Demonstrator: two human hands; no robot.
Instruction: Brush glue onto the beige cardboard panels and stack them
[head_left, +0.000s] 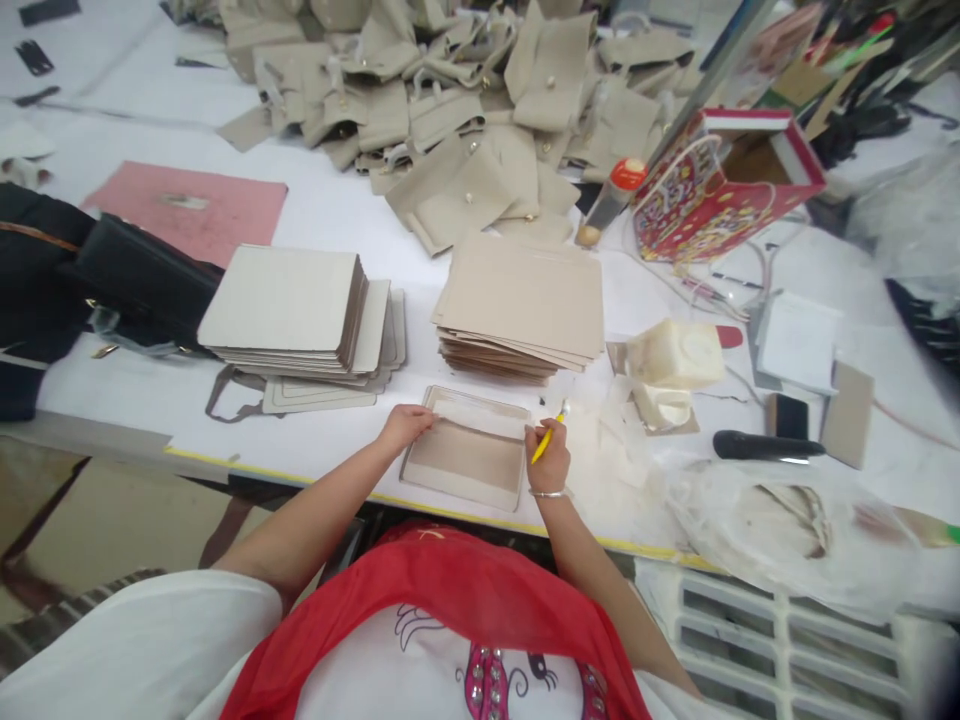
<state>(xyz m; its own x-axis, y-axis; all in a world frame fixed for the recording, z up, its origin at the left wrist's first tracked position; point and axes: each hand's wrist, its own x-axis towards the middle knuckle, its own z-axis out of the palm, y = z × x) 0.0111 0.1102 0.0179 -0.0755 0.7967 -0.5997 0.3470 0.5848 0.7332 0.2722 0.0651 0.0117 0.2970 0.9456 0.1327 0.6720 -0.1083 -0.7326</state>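
Note:
A beige rectangular panel [469, 465] with rounded corners lies flat near the table's front edge, a pale strip [480, 413] across its upper part. My left hand [407, 425] pinches the left end of the strip at the panel's left side. At the strip's right end is my right hand [549, 457], its fingers closed round a yellow tool [547, 440] whose tip points up and away from me. Behind the panel stand a stack of pale rounded boards [281, 300] on the left and a stack of beige sheets [525, 300] on the right.
Beige pouches [480, 110] are heaped at the back. To the right are a red paper bag [727, 190], a red-capped jar [611, 203], a cream container [675, 354], a black stapler-like object [765, 446] and a plastic bag [787, 530]. A black bag [150, 280] lies left.

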